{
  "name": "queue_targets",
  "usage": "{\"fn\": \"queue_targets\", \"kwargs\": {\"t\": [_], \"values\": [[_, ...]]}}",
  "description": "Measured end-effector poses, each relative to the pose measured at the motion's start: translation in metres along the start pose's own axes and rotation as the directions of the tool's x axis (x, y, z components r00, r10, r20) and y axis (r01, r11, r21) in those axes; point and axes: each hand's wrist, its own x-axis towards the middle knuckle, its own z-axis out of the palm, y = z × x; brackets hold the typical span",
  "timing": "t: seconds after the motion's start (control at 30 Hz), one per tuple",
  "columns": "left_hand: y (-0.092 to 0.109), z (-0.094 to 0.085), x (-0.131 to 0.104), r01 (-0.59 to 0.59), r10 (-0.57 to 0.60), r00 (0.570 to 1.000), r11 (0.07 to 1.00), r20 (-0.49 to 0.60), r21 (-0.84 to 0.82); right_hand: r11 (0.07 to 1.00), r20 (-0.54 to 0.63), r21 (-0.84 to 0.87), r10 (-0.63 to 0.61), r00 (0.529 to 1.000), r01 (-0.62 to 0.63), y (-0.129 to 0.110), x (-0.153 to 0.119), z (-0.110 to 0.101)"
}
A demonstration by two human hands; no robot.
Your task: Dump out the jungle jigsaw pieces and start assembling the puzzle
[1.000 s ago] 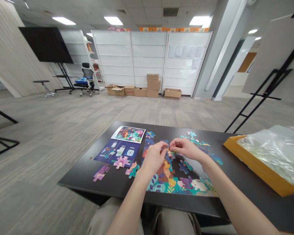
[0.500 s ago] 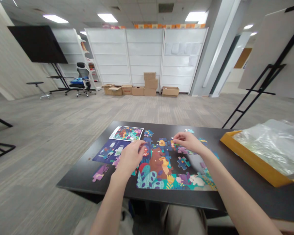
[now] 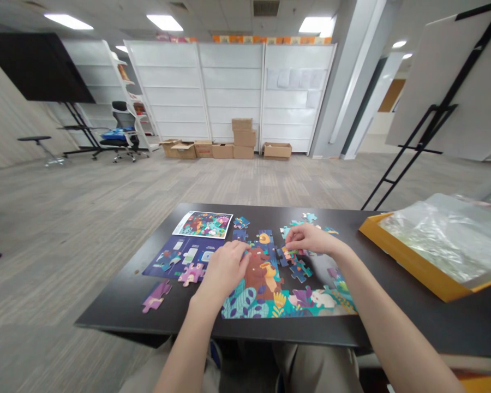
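A partly joined puzzle (image 3: 265,273) with a brown bear, plants and a white rabbit lies on the black table (image 3: 118,305). My left hand (image 3: 227,270) rests over its left side, fingers bent and slightly apart, with nothing seen in them. My right hand (image 3: 311,240) pinches a small puzzle piece (image 3: 285,254) with orange and blue on it, just right of the bear. Below that hand lies a loose blue piece (image 3: 300,270). Pink pieces (image 3: 191,274) and a purple piece (image 3: 156,296) lie to the left.
A picture sheet (image 3: 202,225) and a dark blue sheet (image 3: 174,256) lie at the table's left. More loose pieces (image 3: 310,217) sit near the far edge. An orange-yellow box (image 3: 413,262) with clear plastic stands at the right.
The view has turned slightly right. My right hand has moved a little down and toward the bear's right side with the piece. My left hand has moved over the puzzle's left part.
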Motion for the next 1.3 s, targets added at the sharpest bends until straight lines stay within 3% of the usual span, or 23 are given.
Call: {"fn": "queue_targets", "kwargs": {"t": [0.3, 0.83, 1.03, 1.17, 1.3], "values": [[0.032, 0.014, 0.013, -0.129, 0.131, 0.984, 0.991, 0.123, -0.024, 0.997, 0.082, -0.074, 0.021, 0.996, -0.015, 0.003, 0.002, 0.007], [0.031, 0.023, 0.009, -0.199, 0.198, 0.968, 0.98, 0.152, -0.005, 0.959, 0.037, -0.281, 0.04, 0.999, -0.028, -0.002, 0.0, 0.012], [0.032, 0.021, 0.01, -0.194, 0.19, 0.968, 0.981, 0.166, 0.011, 0.988, 0.067, -0.157, 0.028, 0.997, -0.018, 0.0, -0.001, 0.006], [0.034, 0.019, 0.009, -0.196, 0.19, 0.966, 0.981, 0.174, 0.015, 0.998, -0.071, -0.069, -0.005, 0.997, 0.0, 0.006, 0.004, -0.001], [0.036, 0.016, 0.009, -0.186, 0.18, 0.965, 0.982, 0.19, 0.018, 0.991, -0.196, -0.135, -0.023, 0.98, -0.004, 0.012, 0.012, 0.001]]}}
